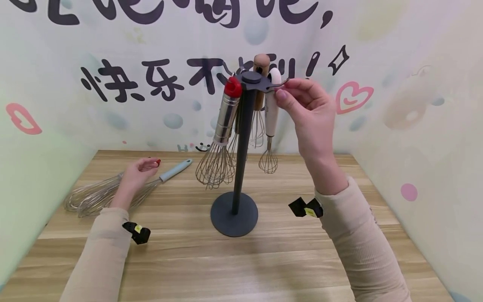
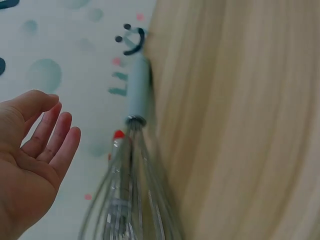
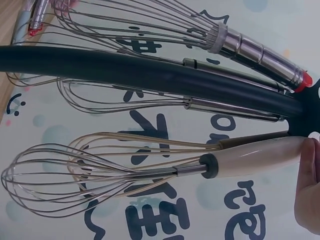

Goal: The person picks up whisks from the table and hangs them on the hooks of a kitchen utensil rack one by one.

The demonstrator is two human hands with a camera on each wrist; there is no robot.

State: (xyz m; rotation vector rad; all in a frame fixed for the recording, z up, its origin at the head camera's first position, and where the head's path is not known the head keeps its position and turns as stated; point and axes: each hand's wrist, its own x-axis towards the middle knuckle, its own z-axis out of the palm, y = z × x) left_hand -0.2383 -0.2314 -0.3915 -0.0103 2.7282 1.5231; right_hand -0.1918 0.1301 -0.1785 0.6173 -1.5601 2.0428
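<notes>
My right hand (image 1: pixel 315 113) is raised at the top of a dark whisk rack (image 1: pixel 241 147), thumb and forefinger pinching the end of one of its hooks (image 1: pixel 278 85). Close beside those fingers hangs a white-handled whisk (image 1: pixel 271 115), its wire head pointing down; the right wrist view shows its pale handle (image 3: pixel 260 157) reaching up to the thumb. My left hand (image 2: pixel 32 160) is empty, fingers loosely bent, above whisks lying on the table. Near it are a light-blue-handled whisk (image 1: pixel 175 170) and a red-tipped metal whisk (image 2: pixel 119 172), partly hidden behind wires.
A steel whisk with a red end (image 1: pixel 226 119) hangs on the rack's left, a wooden-handled one (image 1: pixel 261 63) at its back. More metal whisks (image 3: pixel 230 110) hang between them. The rack's round base (image 1: pixel 222 220) stands on the wooden table (image 1: pixel 188 268), before a printed wall (image 1: pixel 151 121).
</notes>
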